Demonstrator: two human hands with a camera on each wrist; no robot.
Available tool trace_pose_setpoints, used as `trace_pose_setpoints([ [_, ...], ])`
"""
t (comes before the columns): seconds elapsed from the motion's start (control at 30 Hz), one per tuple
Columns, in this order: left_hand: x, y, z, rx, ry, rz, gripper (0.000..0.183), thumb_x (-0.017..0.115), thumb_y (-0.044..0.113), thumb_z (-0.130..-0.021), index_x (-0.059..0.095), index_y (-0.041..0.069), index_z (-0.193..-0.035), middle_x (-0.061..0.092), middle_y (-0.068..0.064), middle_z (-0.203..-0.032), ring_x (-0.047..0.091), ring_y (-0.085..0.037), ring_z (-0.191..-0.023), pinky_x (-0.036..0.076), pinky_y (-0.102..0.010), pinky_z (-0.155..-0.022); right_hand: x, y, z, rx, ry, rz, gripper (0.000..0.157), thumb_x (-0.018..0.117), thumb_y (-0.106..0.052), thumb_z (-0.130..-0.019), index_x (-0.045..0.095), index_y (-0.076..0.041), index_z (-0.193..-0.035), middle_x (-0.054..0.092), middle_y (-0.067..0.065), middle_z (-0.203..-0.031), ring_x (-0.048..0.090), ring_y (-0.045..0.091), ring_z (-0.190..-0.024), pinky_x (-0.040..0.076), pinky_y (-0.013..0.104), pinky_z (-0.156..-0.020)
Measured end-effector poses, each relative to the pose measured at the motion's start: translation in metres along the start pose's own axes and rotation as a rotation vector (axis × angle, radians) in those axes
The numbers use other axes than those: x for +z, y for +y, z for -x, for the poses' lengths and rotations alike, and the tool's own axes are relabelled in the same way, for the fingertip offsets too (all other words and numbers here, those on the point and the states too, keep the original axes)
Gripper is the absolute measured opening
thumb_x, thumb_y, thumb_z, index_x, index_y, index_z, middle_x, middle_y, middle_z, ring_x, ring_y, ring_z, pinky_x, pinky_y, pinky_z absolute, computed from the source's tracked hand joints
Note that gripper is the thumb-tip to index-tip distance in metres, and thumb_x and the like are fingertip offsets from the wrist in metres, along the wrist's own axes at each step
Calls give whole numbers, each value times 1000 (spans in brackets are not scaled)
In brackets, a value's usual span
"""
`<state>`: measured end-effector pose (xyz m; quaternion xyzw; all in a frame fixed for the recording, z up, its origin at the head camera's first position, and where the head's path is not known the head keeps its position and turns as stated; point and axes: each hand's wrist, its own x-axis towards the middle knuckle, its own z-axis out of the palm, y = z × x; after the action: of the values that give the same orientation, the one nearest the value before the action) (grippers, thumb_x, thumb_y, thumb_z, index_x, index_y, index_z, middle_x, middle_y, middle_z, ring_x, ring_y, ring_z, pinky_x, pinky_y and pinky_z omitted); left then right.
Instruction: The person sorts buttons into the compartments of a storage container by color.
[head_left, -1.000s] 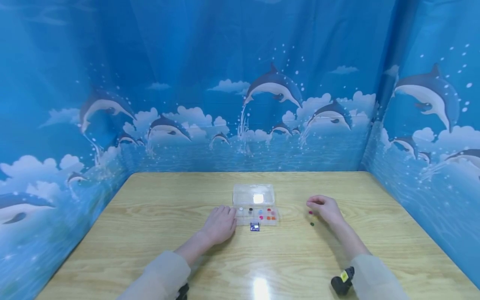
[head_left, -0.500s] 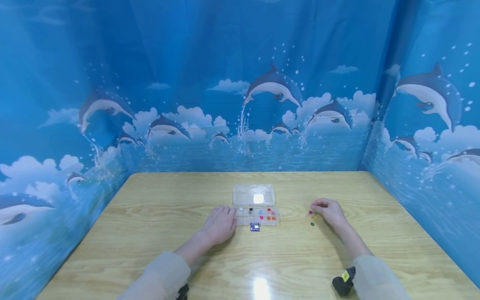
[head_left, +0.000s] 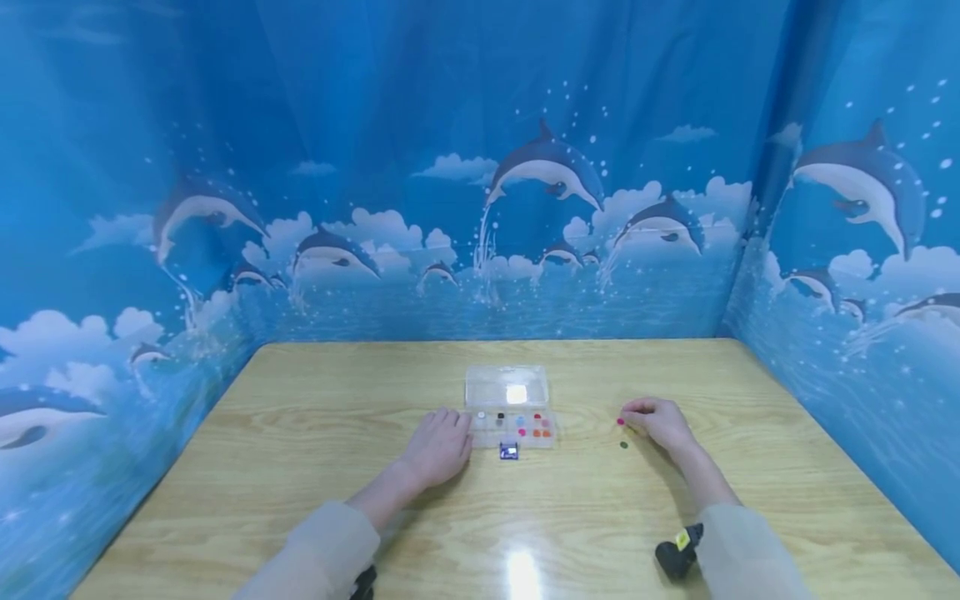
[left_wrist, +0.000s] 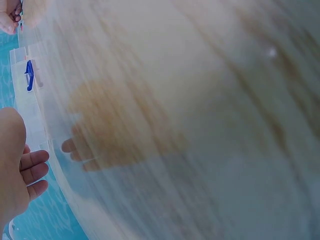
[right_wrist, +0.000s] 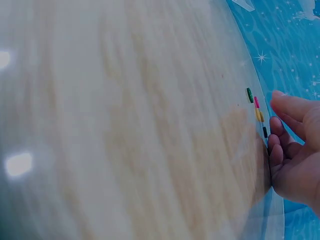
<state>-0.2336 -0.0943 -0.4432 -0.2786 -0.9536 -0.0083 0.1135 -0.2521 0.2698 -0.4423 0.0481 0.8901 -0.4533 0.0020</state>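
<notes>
A clear compartment box (head_left: 491,438) lies on the table with its transparent lid (head_left: 491,385) swung back and a blue latch (head_left: 509,451) at its front. Small coloured pieces sit in several compartments. My left hand (head_left: 438,446) rests against the box's left end, its fingers (left_wrist: 35,173) fairly straight. To the right of the box, my right hand (head_left: 660,423) is low over the table, fingertips right at a small pink piece (head_left: 620,422). A flat green piece (head_left: 624,445) lies nearer me. The right wrist view shows yellow pieces (right_wrist: 259,115) and a black piece (right_wrist: 265,132) beside the bent fingers; nothing shows between them.
The wood-grain table (head_left: 570,525) ends at a blue dolphin-print curtain (head_left: 420,300) at the back and sides. A black wrist device (head_left: 675,560) is at the right sleeve (head_left: 750,550). Glare marks the table's front middle.
My right hand has shifted slightly right and toward me, bringing its fingertips to the pink piece. The yellow pieces are now hidden from the head view. My left hand has stayed put.
</notes>
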Motion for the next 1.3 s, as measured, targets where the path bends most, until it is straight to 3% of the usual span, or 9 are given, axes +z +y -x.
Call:
trace_pose_setpoints([
  [0.13, -1, 0, 1, 0, -2, 0, 23, 46, 24, -94, 53, 4, -104, 54, -8, -89, 50, -22, -84, 44, -36, -78, 1, 2, -1, -7, -7, 37, 34, 63, -22, -87, 62, 5, -108, 57, 23, -113, 48, 38, -109, 34, 51, -94],
  [0.33, 1, -1, 1, -1, -11, -11, 24, 45, 24, -95, 53, 4, -106, 54, -8, -90, 50, -21, -85, 44, -36, -79, 4, 2, -1, -46, 15, 106, 29, 65, -17, -86, 64, 6, -103, 61, 22, -105, 52, 37, -102, 39, 48, -88],
  [1.0, -3, 0, 2, 1, -24, -20, 25, 45, 25, -95, 53, 4, -107, 54, -8, -90, 51, -22, -86, 44, -36, -80, 4, 1, -1, -92, -16, 147, 17, 64, -10, -85, 65, 3, -95, 64, 11, -88, 56, 29, -87, 43, 43, -79],
  [1.3, -3, 1, 2, -4, -36, -12, 25, 45, 25, -95, 53, 4, -107, 55, -9, -92, 51, -22, -87, 44, -37, -82, 4, 2, 0, -71, -12, 161, 14, 65, -11, -85, 64, 2, -90, 62, 10, -86, 55, 26, -83, 43, 42, -76],
])
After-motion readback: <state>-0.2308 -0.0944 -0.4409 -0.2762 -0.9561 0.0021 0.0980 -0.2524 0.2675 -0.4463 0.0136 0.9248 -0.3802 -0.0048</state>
